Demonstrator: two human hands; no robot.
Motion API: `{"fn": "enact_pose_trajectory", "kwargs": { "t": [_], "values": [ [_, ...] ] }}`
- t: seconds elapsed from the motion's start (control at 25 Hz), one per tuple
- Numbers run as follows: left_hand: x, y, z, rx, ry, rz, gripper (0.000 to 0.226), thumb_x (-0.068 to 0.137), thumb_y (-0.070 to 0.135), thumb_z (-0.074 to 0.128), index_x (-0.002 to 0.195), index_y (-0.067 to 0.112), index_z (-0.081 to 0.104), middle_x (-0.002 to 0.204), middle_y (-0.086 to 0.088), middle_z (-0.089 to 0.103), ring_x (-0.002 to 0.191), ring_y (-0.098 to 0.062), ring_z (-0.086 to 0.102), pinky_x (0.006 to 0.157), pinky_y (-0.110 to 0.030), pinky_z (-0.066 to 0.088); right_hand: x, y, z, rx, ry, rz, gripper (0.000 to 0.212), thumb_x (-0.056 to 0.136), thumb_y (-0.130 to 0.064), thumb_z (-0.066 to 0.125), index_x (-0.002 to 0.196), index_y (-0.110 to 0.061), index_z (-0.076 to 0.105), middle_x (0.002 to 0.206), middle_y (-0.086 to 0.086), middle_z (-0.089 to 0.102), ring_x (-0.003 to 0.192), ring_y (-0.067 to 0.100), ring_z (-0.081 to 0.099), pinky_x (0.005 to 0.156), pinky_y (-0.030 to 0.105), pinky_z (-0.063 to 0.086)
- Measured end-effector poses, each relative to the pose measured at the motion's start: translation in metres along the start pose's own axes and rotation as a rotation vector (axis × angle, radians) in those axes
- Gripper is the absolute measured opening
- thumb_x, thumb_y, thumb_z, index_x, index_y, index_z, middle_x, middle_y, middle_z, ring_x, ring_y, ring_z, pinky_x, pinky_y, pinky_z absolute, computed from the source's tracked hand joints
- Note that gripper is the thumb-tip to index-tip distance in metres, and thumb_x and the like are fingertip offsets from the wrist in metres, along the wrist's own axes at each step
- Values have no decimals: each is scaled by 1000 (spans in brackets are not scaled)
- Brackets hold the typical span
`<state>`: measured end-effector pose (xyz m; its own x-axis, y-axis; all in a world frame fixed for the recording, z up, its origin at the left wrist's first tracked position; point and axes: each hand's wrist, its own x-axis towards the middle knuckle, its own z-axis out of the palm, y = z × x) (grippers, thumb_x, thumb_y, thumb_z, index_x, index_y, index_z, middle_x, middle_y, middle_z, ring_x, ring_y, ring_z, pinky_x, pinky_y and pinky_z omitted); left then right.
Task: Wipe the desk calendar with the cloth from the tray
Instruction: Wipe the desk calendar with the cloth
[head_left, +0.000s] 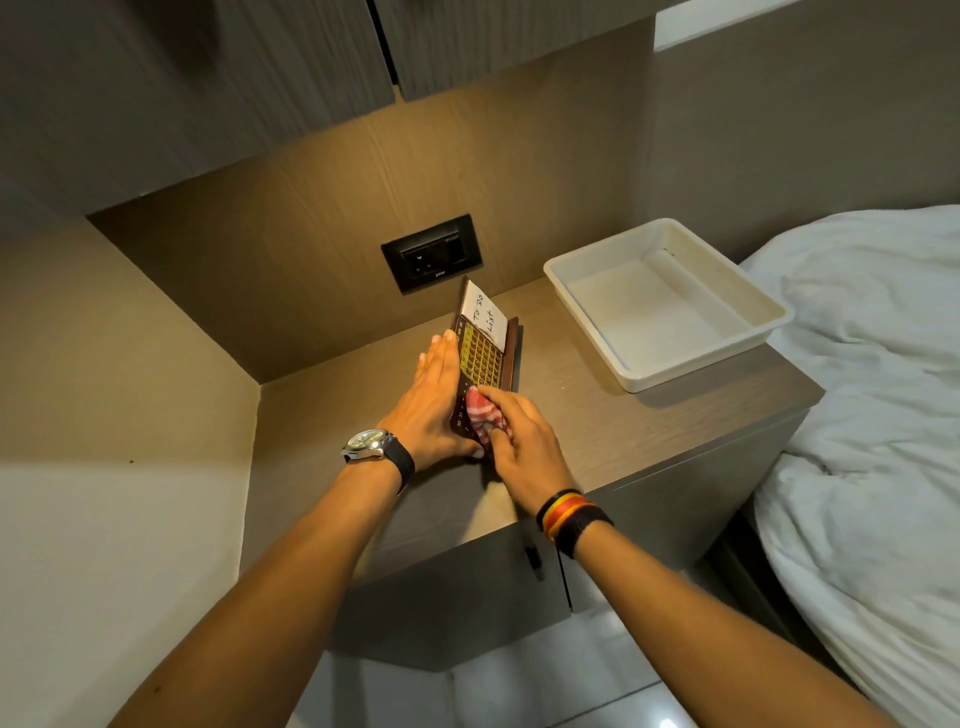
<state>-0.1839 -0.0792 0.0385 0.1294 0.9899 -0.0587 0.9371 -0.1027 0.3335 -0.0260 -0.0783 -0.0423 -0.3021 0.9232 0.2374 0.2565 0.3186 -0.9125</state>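
Note:
A dark brown desk calendar (484, 358) with a yellow date grid and a white "To Do List" note stands tilted on the bedside cabinet top (649, 431). My left hand (431, 400) lies flat against its left side and back, thumb under the near end, steadying it. My right hand (519, 441) presses a bunched red-and-white checked cloth (480, 410) against the near end of the calendar's face. The white tray (737, 280) sits at the back right, with nothing in it.
A black wall socket (432, 253) is on the back panel just behind the calendar. Overhead cabinets (260, 78) hang above. A bed with a white duvet (883, 389) borders the cabinet on the right. Cabinet doors with a dark handle (534, 561) are below.

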Motion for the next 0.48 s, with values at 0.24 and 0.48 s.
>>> {"fn": "enact_pose_trajectory", "kwargs": {
  "t": [0.24,0.48],
  "values": [
    [2,2,1,-10,-4,-11,151,66,36,95,159,3,-20,171,-18,-17,157,-32,-21,129,-46,-9,84,0,-8,-5,97,107,48,101,-2,48,144,-21,54,144,8,52,126,22,59,101,29,51],
    [3,-2,2,-18,3,-6,150,66,35,95,159,2,-18,171,-18,-17,157,-31,-20,129,-46,-9,44,12,12,18,39,67,52,101,-6,51,146,-32,49,148,1,46,126,14,56,95,25,54]
  ]
}}
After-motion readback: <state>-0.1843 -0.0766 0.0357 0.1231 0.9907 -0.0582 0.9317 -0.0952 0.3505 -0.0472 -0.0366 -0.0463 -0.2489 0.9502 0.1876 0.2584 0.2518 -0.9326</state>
